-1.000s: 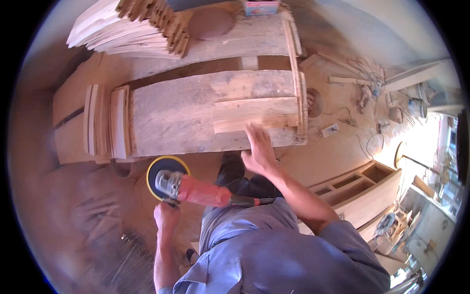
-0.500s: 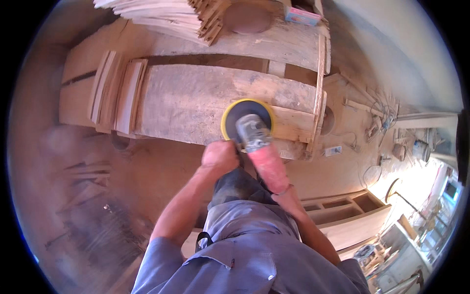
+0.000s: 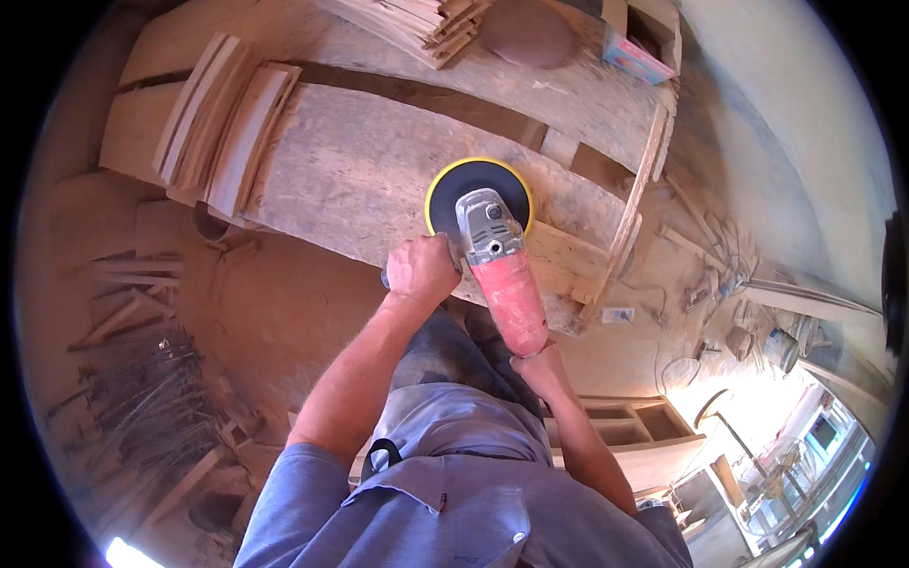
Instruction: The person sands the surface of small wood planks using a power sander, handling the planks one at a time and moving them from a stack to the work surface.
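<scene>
Your two hands hold a red-bodied power sander (image 3: 502, 275) in front of you, over the near edge of the desk (image 3: 350, 156). Your left hand (image 3: 419, 270) is closed in a fist around the side handle, beside the grey metal head; your right hand (image 3: 542, 369) wraps the rear end of the red body. The black disc (image 3: 448, 197) with its yellow rim covers the left end of a pale board (image 3: 573, 265), which lies along the near right part of the desk; whether disc and board touch cannot be told from this angle. At the board's right end, a narrow wooden strip (image 3: 633, 213) runs across the desk. Two upright-edged groups of boards, the outer stack (image 3: 197, 123) and the inner stack (image 3: 256, 142), stand side by side at the left. On the far side are a larger wood pile (image 3: 421, 28), a brown round piece (image 3: 528, 33) and an open box (image 3: 636, 59).
</scene>
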Action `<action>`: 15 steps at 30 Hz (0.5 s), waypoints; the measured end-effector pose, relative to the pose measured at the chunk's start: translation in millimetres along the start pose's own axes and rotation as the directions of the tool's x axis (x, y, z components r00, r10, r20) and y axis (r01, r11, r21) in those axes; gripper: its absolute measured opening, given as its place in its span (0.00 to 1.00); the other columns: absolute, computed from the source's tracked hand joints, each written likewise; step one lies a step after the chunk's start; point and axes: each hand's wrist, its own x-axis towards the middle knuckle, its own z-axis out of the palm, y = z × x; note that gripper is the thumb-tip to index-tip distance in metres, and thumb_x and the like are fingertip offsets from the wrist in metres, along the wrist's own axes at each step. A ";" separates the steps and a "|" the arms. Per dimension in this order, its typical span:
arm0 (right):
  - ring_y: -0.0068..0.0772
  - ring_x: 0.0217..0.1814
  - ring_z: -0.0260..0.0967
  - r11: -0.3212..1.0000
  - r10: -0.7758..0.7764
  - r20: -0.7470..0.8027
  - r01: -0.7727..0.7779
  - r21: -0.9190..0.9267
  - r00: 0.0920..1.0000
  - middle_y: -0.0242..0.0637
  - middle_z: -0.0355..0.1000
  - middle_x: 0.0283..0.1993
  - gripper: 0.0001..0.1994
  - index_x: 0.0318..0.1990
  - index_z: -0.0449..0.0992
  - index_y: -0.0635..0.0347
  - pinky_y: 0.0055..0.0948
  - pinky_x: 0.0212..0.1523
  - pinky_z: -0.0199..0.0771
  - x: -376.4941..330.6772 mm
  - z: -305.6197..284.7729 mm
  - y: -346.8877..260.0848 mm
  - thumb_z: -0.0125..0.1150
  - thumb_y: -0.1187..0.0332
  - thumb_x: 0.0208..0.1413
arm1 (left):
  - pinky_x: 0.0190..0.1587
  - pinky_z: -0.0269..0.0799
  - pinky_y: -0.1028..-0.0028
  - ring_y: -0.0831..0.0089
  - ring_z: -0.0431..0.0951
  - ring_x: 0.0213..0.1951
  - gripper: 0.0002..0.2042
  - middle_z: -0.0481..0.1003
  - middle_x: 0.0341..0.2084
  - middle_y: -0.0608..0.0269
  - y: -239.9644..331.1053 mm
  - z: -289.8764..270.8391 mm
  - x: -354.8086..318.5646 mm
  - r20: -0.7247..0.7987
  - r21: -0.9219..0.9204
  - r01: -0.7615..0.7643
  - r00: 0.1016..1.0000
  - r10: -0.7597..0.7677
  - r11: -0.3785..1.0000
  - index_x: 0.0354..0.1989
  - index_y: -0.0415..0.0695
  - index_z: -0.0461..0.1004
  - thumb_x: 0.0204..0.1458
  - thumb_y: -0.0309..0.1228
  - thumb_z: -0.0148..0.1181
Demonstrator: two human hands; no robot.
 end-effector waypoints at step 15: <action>0.24 0.16 0.64 0.952 0.231 0.094 -0.245 0.186 0.968 0.31 0.68 0.18 0.08 0.22 0.72 0.62 0.29 0.18 0.62 -16.8 -2.3 -7.8 0.65 0.72 0.46 | 0.38 0.79 0.54 0.50 0.83 0.35 0.08 0.81 0.28 0.47 14.7 9.0 14.5 0.058 -0.006 -0.129 0.990 0.129 0.992 0.31 0.45 0.81 0.45 0.32 0.59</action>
